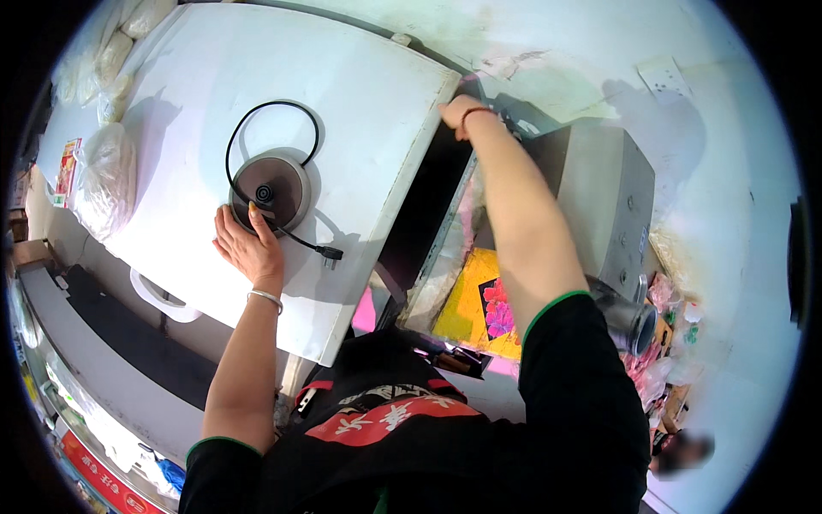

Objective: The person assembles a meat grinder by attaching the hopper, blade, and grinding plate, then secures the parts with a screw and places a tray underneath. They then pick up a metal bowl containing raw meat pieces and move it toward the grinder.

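A round, dark grey electric kettle base (287,195) lies on a white flat top (342,94), a raised connector at its middle. Its black cord (317,128) loops out behind, and the plug (330,253) rests to the right of the base. My left hand (248,247) is at the near-left rim: thumb over the base, the other fingers stretched out beside it. My right arm reaches far forward. At the far right corner of the white top is my right hand (467,113), fingers curled in; whatever they may hold is hidden.
Right of the white top runs a dark gap (428,193). Past it stand a grey metal box-shaped appliance (604,201) and a yellow panel (471,295) with pink flowers. Clear plastic bags (104,180) sit at the left edge. A wall socket (664,79) is at upper right.
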A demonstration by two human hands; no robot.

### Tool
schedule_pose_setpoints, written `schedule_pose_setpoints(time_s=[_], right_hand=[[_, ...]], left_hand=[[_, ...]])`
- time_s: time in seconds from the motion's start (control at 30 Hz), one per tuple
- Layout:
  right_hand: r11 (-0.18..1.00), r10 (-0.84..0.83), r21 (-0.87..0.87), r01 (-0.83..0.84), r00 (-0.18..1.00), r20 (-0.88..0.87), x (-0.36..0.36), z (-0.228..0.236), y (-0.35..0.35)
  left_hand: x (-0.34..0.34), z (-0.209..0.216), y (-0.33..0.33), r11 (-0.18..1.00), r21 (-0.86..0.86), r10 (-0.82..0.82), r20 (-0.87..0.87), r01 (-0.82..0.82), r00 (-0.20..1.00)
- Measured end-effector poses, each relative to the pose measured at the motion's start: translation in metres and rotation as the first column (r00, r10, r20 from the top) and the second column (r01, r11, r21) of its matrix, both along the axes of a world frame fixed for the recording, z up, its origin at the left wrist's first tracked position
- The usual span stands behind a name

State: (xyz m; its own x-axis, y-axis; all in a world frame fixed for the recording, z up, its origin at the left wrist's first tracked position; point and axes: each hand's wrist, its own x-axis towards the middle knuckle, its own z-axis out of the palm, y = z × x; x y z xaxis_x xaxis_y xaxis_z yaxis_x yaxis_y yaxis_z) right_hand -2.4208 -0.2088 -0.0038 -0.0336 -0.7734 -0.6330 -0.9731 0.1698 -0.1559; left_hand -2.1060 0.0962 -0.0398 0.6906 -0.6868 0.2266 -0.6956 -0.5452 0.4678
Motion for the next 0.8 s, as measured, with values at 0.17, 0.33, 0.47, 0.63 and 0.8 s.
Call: schedule_pose_setpoints(time_s=[0.17, 0.33, 0.47, 0.63, 0.8], right_hand=[[0.938, -0.103, 0.344, 0.046, 0.983, 0.15, 0.036, 0.009, 0.098], [0.849, 0.526, 0.188, -0.494, 0.825, -0.208, 0.041, 0.012, 0.198], [0.802, 0.59, 0.249, -0.542, 0.783, -0.197, 0.009, 0.027, 0.255], [0.804, 0.594, 0.128, -0.581, 0.78, -0.194, 0.011, 0.055, 0.3], [0.754, 0.646, -0.081, -0.652, 0.759, -0.083, -0.003, 0.101, 0.325]], left_hand=[[0.0, 0.003, 0.002, 0.999, -0.046, -0.01, -0.039, 0.009, 0.999], [0.005, -0.012, 0.0, 0.991, -0.128, -0.027, -0.01, 0.026, 1.0], [0.001, -0.013, 0.0, 0.987, -0.161, -0.032, -0.036, 0.026, 0.999], [0.006, -0.017, 0.004, 0.975, -0.22, -0.062, -0.086, 0.042, 0.994], [-0.007, 0.006, 0.044, 0.868, -0.477, -0.269, -0.216, 0.139, 0.939]])
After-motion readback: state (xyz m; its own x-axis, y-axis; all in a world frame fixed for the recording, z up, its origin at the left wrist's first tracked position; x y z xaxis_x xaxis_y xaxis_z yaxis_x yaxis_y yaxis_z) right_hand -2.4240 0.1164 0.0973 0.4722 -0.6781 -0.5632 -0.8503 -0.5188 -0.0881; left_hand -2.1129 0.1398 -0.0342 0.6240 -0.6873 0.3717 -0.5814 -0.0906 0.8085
